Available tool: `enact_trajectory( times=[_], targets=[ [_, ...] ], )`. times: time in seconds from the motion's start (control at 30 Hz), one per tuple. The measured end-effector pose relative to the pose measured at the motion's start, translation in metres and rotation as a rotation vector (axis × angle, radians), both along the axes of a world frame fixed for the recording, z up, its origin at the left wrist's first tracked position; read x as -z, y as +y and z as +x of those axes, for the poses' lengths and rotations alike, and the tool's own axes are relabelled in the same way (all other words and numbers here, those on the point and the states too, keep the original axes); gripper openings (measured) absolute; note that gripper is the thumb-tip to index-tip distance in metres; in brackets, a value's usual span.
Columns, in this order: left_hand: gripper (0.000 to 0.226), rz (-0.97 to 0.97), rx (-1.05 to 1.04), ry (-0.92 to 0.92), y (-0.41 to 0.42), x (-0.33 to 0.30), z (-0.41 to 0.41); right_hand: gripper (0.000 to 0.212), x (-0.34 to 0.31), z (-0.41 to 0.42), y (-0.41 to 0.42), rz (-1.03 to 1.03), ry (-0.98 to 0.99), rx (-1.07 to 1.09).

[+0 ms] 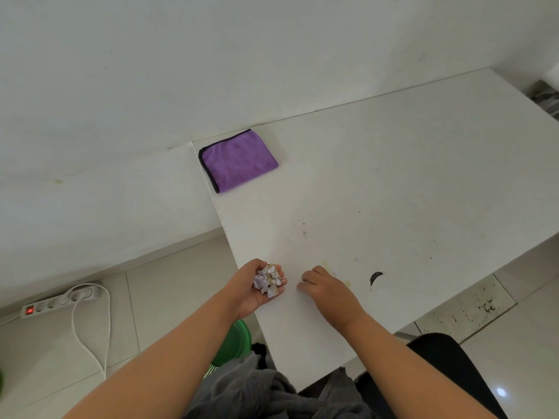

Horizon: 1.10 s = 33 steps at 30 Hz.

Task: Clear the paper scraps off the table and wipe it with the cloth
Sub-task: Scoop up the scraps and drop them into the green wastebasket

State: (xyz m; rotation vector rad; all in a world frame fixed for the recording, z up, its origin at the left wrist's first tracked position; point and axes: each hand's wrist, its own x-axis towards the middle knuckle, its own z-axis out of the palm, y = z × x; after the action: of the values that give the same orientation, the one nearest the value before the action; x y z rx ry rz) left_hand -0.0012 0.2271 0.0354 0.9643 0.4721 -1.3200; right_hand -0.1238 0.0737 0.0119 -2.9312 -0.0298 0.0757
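My left hand [252,287] is cupped palm up at the table's left edge and holds a bunch of pale purple and white paper scraps [267,281]. My right hand [325,287] rests on the white table [408,176] just to the right, fingers curled down onto the surface; whether it pinches a scrap is hidden. A few tiny pale scraps [332,269] lie beside its knuckles. The folded purple cloth [239,160] lies at the table's far left corner, well beyond both hands.
A green bin [234,343] stands on the floor below the table's left edge, under my left forearm. A white power strip [60,299] with a cable lies on the floor at left. A dark mark [376,277] and small stains dot the tabletop.
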Motion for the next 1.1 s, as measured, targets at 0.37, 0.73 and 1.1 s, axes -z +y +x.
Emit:
enact_trajectory(
  times=[0.37, 0.73, 1.1],
  targets=[
    [0.026, 0.020, 0.123, -0.030, -0.040, 0.002, -0.013, 0.014, -0.059, 0.000, -0.019, 0.962, -0.132, 0.924],
    [0.024, 0.001, 0.183, -0.142, -0.072, -0.001, -0.025, 0.017, -0.084, 0.007, 0.013, 0.826, 0.024, 0.708],
    [0.023, -0.046, 0.101, 0.084, -0.075, -0.003, -0.016, 0.026, -0.066, -0.027, -0.048, 0.947, -0.174, 1.025]
  ],
)
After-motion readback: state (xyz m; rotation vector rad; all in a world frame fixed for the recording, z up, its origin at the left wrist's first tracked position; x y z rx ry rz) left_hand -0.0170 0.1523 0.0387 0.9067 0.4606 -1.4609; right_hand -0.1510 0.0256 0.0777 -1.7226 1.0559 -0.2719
